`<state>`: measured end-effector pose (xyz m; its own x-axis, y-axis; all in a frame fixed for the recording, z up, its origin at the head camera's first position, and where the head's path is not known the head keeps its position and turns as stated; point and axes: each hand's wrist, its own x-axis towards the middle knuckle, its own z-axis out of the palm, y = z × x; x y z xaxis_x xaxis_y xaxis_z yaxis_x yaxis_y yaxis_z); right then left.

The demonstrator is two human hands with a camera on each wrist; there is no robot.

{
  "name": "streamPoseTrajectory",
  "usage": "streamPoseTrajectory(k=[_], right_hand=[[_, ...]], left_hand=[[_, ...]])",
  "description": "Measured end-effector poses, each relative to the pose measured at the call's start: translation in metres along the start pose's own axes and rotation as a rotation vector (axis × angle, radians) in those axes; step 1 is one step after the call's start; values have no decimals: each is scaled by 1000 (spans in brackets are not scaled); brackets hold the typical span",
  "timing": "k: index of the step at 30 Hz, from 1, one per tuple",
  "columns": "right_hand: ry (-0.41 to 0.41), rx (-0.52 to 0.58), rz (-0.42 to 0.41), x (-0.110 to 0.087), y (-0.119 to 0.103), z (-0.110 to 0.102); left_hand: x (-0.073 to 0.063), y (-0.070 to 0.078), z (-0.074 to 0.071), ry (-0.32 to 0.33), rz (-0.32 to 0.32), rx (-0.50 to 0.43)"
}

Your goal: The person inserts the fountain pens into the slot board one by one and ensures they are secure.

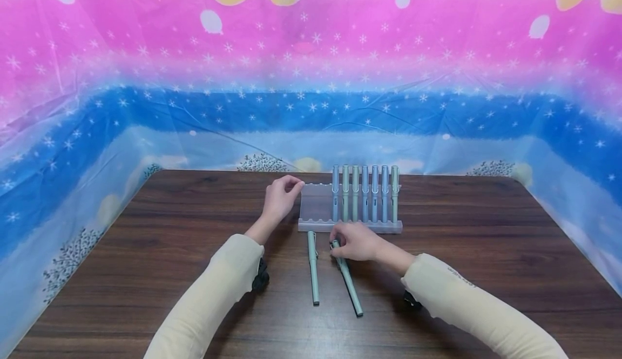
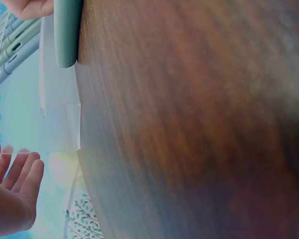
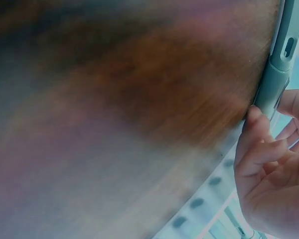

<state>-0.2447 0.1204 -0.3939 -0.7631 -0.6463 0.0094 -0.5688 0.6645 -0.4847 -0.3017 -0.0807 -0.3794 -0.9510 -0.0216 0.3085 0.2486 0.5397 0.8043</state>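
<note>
My left hand (image 1: 281, 200) pinches the upper left corner of a clear pen rack (image 1: 318, 202); in the left wrist view its fingers (image 2: 27, 174) show behind the see-through edge. With thumb and fingers my right hand (image 1: 358, 242) grips the clip end of a green capped pen (image 1: 352, 289), in front of the rack. That pen slants, its other end pointing toward me. In the right wrist view the fingertips lie on both sides of the pen cap (image 3: 274, 84). A second green pen (image 1: 313, 272) lies on the table to its left.
Several blue and green pens (image 1: 365, 191) stand side by side in the right part of the rack, clips facing me. The rack stands on a dark wooden table (image 1: 218, 316), near its far edge. A patterned cloth (image 1: 301, 110) hangs behind and at both sides.
</note>
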Motion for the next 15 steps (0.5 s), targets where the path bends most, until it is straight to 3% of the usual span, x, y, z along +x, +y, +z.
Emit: streamPoseTrajectory(k=[4, 15], right_hand=[[-11, 26, -9, 1, 0, -1], [-4, 257, -75, 3, 8, -11]], left_hand=[[0, -1, 0, 4, 10, -1], [-1, -1, 0, -9, 12, -10]])
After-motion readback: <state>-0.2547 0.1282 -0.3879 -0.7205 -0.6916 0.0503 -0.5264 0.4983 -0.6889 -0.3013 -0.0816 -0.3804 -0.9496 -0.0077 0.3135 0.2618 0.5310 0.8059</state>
